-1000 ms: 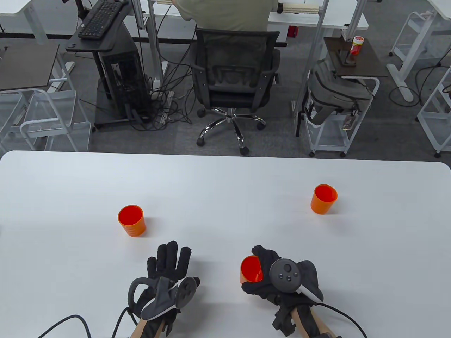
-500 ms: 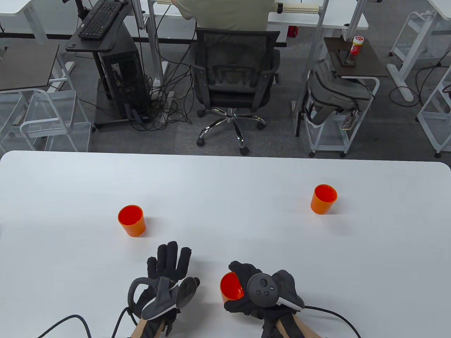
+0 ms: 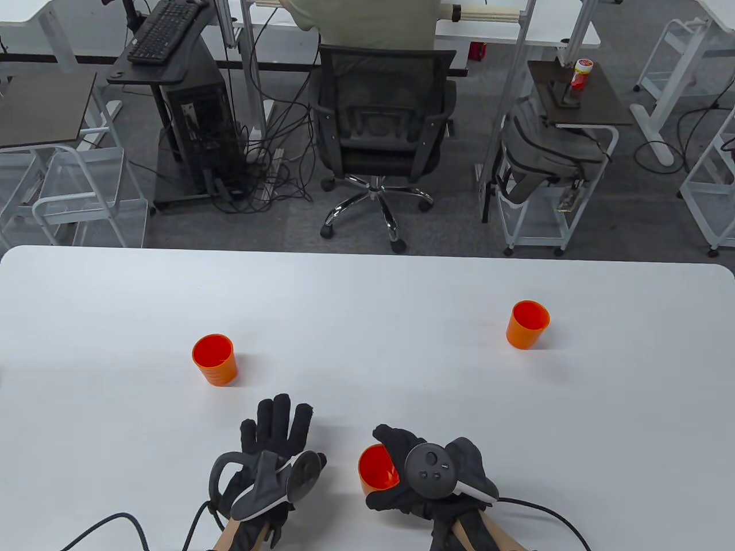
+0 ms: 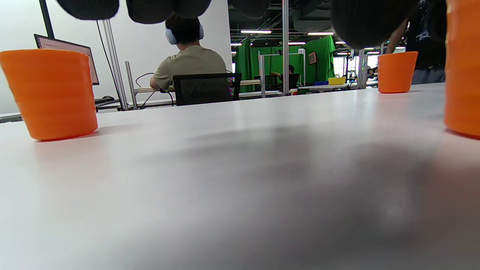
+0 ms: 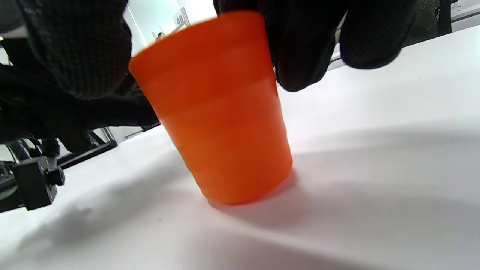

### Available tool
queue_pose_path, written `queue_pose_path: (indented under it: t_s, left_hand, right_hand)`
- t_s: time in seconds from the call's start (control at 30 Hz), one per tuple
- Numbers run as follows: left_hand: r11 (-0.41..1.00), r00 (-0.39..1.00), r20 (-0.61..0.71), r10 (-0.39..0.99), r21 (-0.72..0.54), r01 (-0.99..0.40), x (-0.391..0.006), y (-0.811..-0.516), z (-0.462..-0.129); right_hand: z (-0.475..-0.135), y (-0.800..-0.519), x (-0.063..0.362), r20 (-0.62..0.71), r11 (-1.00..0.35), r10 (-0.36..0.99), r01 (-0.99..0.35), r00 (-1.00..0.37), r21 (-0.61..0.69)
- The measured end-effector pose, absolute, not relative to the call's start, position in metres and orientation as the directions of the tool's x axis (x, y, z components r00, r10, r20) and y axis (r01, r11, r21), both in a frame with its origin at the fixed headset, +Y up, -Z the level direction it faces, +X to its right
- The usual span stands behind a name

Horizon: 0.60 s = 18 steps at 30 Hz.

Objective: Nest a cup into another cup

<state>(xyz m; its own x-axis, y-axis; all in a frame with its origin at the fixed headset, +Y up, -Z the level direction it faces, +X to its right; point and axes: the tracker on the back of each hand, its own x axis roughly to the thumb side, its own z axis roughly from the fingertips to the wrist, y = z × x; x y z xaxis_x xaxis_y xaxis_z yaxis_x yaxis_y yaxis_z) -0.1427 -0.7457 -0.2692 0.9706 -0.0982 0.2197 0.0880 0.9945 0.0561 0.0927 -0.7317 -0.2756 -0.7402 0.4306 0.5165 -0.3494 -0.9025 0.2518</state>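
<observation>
Leftward shifted, right hand [image 3: 428, 479] grips near cup [image 3: 377, 475]; its wrist view shows base tabled; left hand [image 3: 270, 453] spread flat.

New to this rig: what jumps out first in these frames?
Three bright orange cups on the white table: the left cup and the far right cup stand alone and upright. The near cup stands on the table at the front edge with the right hand wrapped around it. The left hand lies flat beside it, fingers spread, touching no cup.
</observation>
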Motion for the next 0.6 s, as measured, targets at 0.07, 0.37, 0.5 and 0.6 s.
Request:
queue_pose_path:
  t_s: [0.07,0.37,0.5,0.6]
  left_hand:
    - [0.995,0.974,0.209,-0.085,0.066,0.073,-0.144,-0.742,-0.27]
    - [0.992,0.998,0.035,0.05,0.118,-0.054,-0.178,-0.704,-0.291]
    - [0.985,0.989,-0.103,0.107,0.147,-0.092,-0.212,-0.694,-0.316]
    - [0.979,0.968,-0.188,0.166,0.152,-0.139,-0.235,-0.695,-0.334]
  right_hand:
    - [-0.279,-0.727,0.099,0.516,-0.892,0.451,-0.371,-0.728,0.257]
    - [-0.297,-0.713,0.135,0.45,-0.871,0.488,-0.449,-0.748,0.199]
    - [-0.304,-0.71,0.154,0.4,-0.862,0.501,-0.484,-0.767,0.151]
    - [-0.306,-0.71,0.163,0.376,-0.864,0.497,-0.488,-0.782,0.128]
